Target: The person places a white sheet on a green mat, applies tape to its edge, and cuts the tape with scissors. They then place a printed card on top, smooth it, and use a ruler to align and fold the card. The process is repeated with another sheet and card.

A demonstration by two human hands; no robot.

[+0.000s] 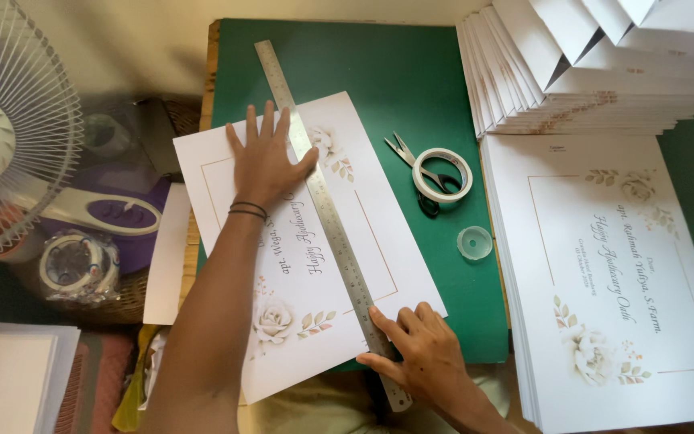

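A white printed sheet with flower designs (363, 241) lies slanted on a green cutting mat (411, 88). A long steel ruler (327, 213) runs diagonally across the sheet. My left hand (267, 157) presses flat on the sheet and the ruler's upper part, fingers spread, with a dark band on the wrist. My right hand (419, 354) rests on the ruler's lower end near the sheet's bottom edge, fingers bent; I cannot see a tool in it.
A roll of tape (442, 174) lies over small scissors (411, 161), with a clear cap (474, 242) nearby. A pile of printed sheets (612, 273) sits at right, folded ones (604, 72) stacked behind. A fan (10, 137) stands at left.
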